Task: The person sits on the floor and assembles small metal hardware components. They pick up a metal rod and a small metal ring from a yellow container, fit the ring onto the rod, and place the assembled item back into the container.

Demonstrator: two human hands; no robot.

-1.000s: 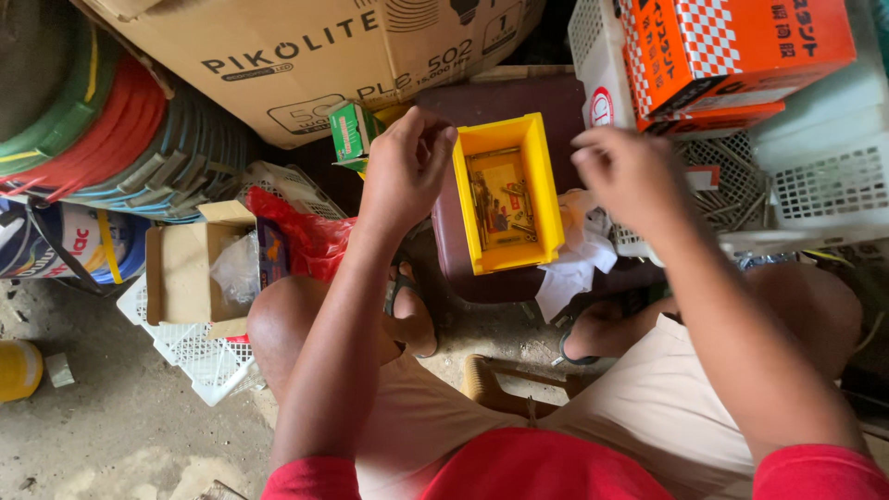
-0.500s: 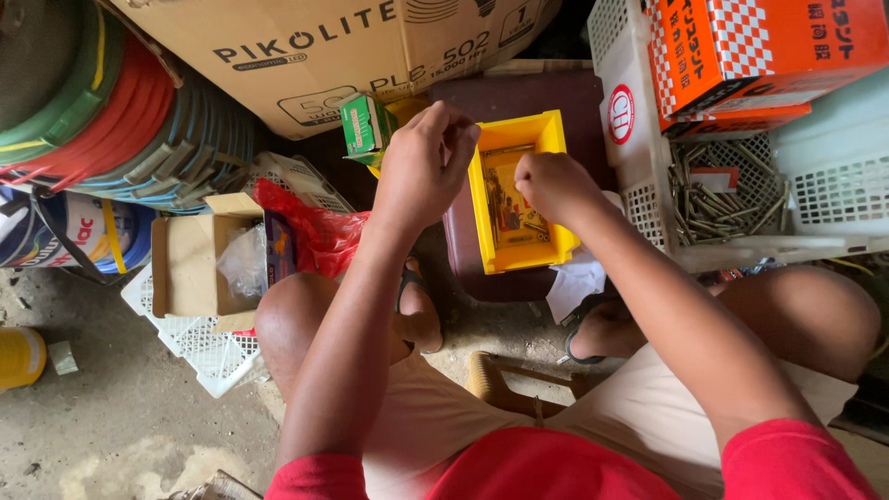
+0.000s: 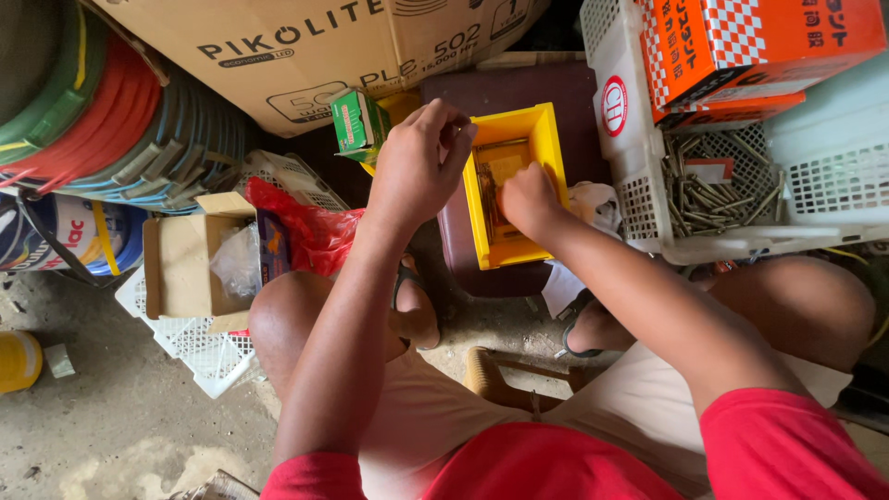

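Far left there's a stack of colourful hoses [image 3: 83, 120], then an open cardboard box [image 3: 190, 255] sitting on a white plastic grid [image 3: 199, 347], with a red plastic bag [image 3: 310, 231] beside it. Left hand [image 3: 417, 167] has its fingers curled at the rim of the yellow bin [image 3: 542, 139]; can't tell if it's pinching anything. Right hand [image 3: 526, 199] is down inside that bin, fingers bunched, contents hidden. Off to the right, a white basket [image 3: 639, 199] full of nails [image 3: 708, 190] under an orange box [image 3: 759, 46].
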